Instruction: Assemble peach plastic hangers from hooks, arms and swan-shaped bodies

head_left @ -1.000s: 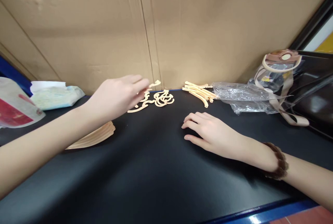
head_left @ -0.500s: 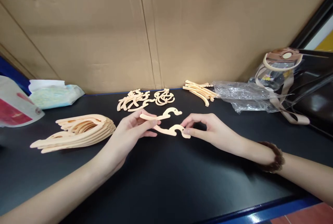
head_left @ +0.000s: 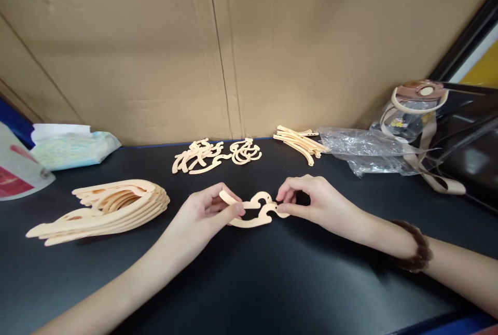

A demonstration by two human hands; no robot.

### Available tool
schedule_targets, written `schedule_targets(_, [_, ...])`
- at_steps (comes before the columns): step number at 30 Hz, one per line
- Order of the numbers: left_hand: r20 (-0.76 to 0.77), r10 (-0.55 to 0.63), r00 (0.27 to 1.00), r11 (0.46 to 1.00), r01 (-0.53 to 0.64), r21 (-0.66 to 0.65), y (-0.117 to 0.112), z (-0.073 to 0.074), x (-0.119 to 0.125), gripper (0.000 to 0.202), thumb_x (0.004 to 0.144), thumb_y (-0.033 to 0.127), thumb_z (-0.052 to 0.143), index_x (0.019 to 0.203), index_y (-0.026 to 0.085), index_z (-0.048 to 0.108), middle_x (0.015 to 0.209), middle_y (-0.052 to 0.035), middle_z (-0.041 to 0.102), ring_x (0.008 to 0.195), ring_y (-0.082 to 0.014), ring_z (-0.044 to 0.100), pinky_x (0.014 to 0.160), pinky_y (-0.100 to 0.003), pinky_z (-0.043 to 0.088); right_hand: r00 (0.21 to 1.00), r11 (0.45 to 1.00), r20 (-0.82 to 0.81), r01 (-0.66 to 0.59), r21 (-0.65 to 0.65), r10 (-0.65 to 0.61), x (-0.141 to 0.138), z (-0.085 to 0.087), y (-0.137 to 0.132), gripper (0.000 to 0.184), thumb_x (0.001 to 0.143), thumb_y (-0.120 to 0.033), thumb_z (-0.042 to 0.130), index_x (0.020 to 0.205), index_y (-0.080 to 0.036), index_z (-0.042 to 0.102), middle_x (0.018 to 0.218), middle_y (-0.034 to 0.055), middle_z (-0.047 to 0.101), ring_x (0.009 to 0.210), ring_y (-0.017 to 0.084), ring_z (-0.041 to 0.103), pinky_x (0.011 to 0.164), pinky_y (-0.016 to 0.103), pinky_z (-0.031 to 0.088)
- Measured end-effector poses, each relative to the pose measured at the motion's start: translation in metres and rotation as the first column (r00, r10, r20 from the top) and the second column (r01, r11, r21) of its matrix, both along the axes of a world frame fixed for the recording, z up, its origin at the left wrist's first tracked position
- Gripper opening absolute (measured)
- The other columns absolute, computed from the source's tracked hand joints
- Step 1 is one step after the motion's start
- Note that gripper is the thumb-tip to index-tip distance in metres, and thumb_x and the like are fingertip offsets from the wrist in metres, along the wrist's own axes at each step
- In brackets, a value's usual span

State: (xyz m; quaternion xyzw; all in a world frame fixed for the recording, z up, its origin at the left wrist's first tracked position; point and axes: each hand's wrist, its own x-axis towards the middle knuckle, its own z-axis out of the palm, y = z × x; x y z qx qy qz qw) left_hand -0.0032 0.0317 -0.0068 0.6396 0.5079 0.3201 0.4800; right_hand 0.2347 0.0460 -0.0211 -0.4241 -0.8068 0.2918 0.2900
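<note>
Left hand (head_left: pixel 208 211) pinches the plain ends of two curved pieces (head_left: pixel 252 223) over the worktop (head_left: pixel 241 283); right hand (head_left: pixel 317 199) grips at their hooked ends, which meet. Pinch the plain ends firmly; align the hooked ends squarely.

I lose parts of two hooks (head_left: pixel 252 223) behind the left hand (head_left: pixel 212 210); the white container (head_left: pixel 19 171) at nine o'clock and black bag (head_left: pixel 472 151) at three are cut off.
</note>
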Motion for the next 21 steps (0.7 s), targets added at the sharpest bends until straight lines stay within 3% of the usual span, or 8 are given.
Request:
schedule_targets(6, [-0.237, -0.075, 0.969, 0.981, 0.115, 0.159, -0.012, -0.003, 0.002, 0.023, 0.088, 0.039, 0.054, 0.075, 0.021, 0.059, 0.073, 0.0036, 0.065, 0.07, -0.0133, 0.059, 0.064, -0.023, 0.042, 0.999, 0.999, 0.05, -0.002, 0.054, -0.001, 0.0, 0.001, 0.001, 0.012, 0.084, -0.029, 0.068, 0.081, -0.019, 0.063, 0.072, -0.003, 0.068, 0.068, 0.012, 0.062, 0.068, 0.023, 0.046])
schedule_targets(11, [-0.48, -0.064, 0.875, 0.911, 0.247, 0.33, -0.012, -0.011, 0.0, 0.023, 0.09, 0.036, 0.049, 0.075, 0.023, 0.061, 0.076, 0.0021, 0.062, 0.073, -0.0164, 0.053, 0.065, -0.027, 0.039, 0.997, 0.995, 0.034, 0.065, 0.073, -0.067, 0.004, 0.01, 0.009, 0.012, 0.09, -0.03, 0.061, 0.086, -0.02, 0.065, 0.075, -0.0014, 0.068, 0.071, 0.013, 0.063, 0.067, 0.025, 0.046])
schedule_targets(14, [-0.483, -0.118, 0.868, 0.869, 0.326, 0.373, -0.012, -0.014, -0.002, 0.011, 0.086, 0.035, 0.058, 0.086, 0.025, 0.062, 0.088, 0.0011, 0.065, 0.085, -0.0194, 0.053, 0.074, -0.03, 0.041, 0.987, 0.985, 0.113, 0.093, 0.145, -0.11, 0.005, 0.015, 0.024, 0.014, 0.092, -0.03, 0.057, 0.095, -0.019, 0.065, 0.076, -0.0002, 0.067, 0.069, 0.014, 0.061, 0.065, 0.025, 0.046])
schedule_targets(17, [-0.457, -0.207, 0.865, 0.854, 0.387, 0.346, -0.013, -0.017, -0.003, 0.02, 0.081, 0.03, 0.067, 0.099, 0.027, 0.061, 0.101, 0.0011, 0.064, 0.091, -0.0203, 0.053, 0.078, -0.031, 0.042, 0.94, 0.953, 0.323, 0.011, 0.303, -0.113, -0.002, 0.015, 0.05, 0.018, 0.092, -0.028, 0.057, 0.106, -0.02, 0.066, 0.079, -0.0002, 0.064, 0.067, 0.013, 0.058, 0.061, 0.024, 0.042])
schedule_targets(21, [-0.423, -0.241, 0.874, 0.849, 0.401, 0.344, -0.014, -0.019, -0.001, 0.013, 0.083, 0.02, 0.062, 0.094, 0.026, 0.06, 0.094, 0.0018, 0.064, 0.088, -0.0189, 0.054, 0.076, -0.029, 0.042, 0.895, 0.91, 0.434, -0.095, 0.403, -0.099, -0.021, 0.012, 0.085, 0.026, 0.09, -0.023, 0.062, 0.116, -0.022, 0.065, 0.095, 0.0027, 0.061, 0.074, 0.013, 0.057, 0.064, 0.024, 0.04])
